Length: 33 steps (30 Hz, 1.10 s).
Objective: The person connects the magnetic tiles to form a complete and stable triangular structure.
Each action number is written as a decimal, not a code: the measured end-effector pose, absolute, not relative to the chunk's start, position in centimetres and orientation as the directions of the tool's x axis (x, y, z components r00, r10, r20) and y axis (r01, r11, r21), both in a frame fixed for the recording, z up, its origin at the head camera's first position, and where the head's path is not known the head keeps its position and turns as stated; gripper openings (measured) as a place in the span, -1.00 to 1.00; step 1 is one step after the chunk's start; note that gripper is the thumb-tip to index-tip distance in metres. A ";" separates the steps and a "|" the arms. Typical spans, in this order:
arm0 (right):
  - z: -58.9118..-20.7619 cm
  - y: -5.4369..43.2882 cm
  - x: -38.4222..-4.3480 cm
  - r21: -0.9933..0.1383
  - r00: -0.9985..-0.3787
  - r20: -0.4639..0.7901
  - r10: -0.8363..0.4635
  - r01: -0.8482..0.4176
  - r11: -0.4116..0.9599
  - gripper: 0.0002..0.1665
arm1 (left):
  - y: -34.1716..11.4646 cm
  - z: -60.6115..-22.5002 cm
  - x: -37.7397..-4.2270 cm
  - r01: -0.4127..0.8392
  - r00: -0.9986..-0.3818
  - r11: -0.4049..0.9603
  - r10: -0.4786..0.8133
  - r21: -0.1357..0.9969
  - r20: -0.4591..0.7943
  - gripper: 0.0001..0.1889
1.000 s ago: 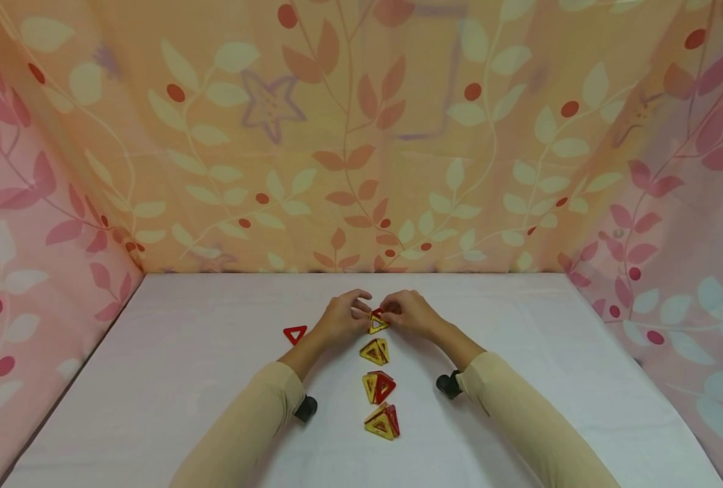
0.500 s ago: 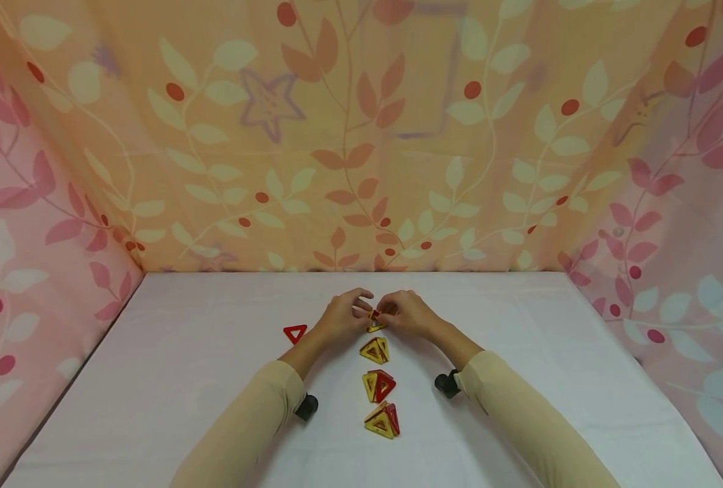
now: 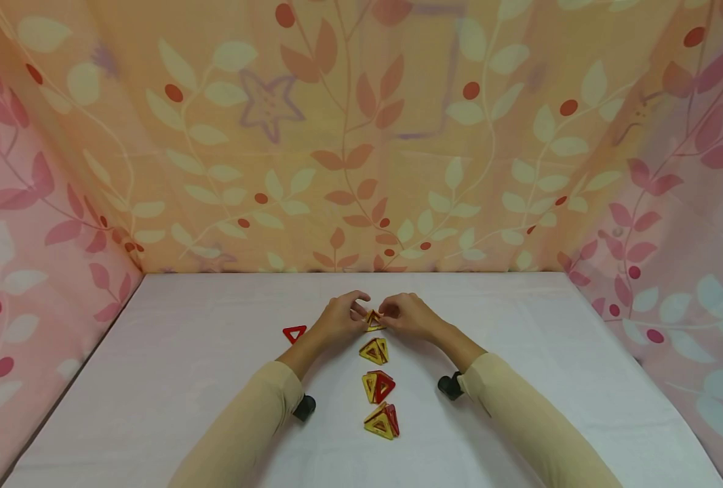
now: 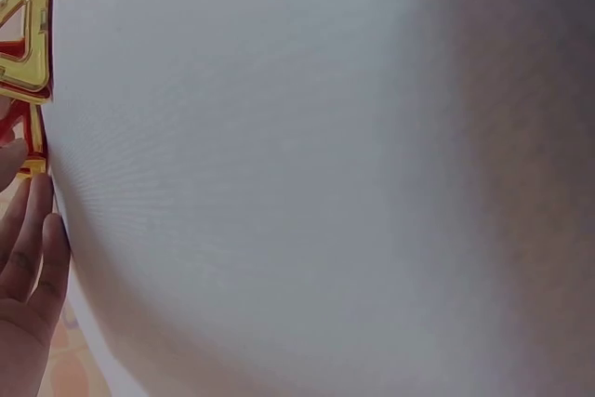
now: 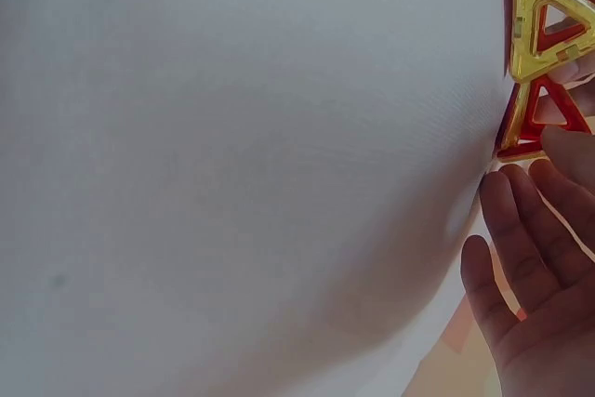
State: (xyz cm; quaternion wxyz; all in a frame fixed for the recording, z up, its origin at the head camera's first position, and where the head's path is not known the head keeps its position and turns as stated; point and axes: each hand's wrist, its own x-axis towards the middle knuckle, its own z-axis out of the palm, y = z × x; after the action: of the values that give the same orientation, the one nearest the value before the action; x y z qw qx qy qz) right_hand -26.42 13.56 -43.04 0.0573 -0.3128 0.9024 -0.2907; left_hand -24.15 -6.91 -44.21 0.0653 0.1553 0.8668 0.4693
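Observation:
At the far end of a row, a small pyramid of red and yellow magnetic triangle tiles (image 3: 374, 321) stands between both hands. My left hand (image 3: 342, 317) holds its left side, with thumb and fingers bent around it. From the right, my right hand (image 3: 415, 316) pinches the same pyramid, thumb toward the near side. In the right wrist view, the right thumb (image 5: 569, 148) overlaps the pyramid's red tile (image 5: 561, 99), and the other fingers lie just beyond. The left wrist view catches only part of the left hand (image 4: 28, 271) beside the pyramid (image 4: 35, 141).
Three similar tile pyramids line up toward me: a yellow one (image 3: 374, 351), a yellow and red one (image 3: 378, 386), and the nearest (image 3: 382, 421). A loose red triangle tile (image 3: 294, 333) lies left of the left wrist. Patterned cloth (image 3: 361, 169) hangs behind the white table (image 3: 215, 379).
The tiles between my hands have turned and come together: red showed at the top earlier, and now a yellow face points toward me. Both hands stay in almost the same place.

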 end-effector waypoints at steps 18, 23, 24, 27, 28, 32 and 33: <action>-43.5 13.9 -26.6 -0.546 -0.801 0.080 -0.594 -0.534 0.646 -0.68 | -7.1 -44.4 -24.5 0.210 -0.943 0.538 0.333 0.817 0.023 -0.58; -43.4 13.8 -26.6 -0.556 -0.810 0.076 -0.582 -0.518 0.650 -0.55 | -7.0 -44.5 -24.6 0.243 -0.945 0.539 0.318 0.807 0.072 -0.61; -43.4 13.8 -26.6 -0.555 -0.810 0.075 -0.582 -0.519 0.650 -0.54 | -7.0 -44.5 -24.6 0.249 -0.946 0.536 0.314 0.807 0.083 -0.61; -43.3 13.8 -26.6 -0.550 -0.807 0.075 -0.585 -0.523 0.651 -0.53 | -6.9 -44.5 -24.6 0.257 -0.946 0.524 0.307 0.812 0.101 -0.62; -43.3 13.8 -26.6 -0.550 -0.808 0.071 -0.585 -0.521 0.653 -0.53 | -6.9 -44.5 -24.6 0.257 -0.946 0.520 0.306 0.814 0.103 -0.62; -43.2 13.7 -26.6 -0.548 -0.807 0.062 -0.587 -0.519 0.656 -0.55 | -6.8 -44.3 -24.6 0.244 -0.946 0.498 0.310 0.832 0.092 -0.62; -43.2 13.7 -26.6 -0.547 -0.808 0.061 -0.585 -0.518 0.658 -0.55 | -6.8 -44.3 -24.6 0.244 -0.945 0.490 0.314 0.837 0.092 -0.62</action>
State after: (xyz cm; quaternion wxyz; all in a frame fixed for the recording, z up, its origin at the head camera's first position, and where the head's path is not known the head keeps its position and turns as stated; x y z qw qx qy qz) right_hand -26.57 13.71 -43.22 0.0604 -0.3035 0.9086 -0.2806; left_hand -24.62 -6.83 -44.33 0.0366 0.1619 0.8623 0.4784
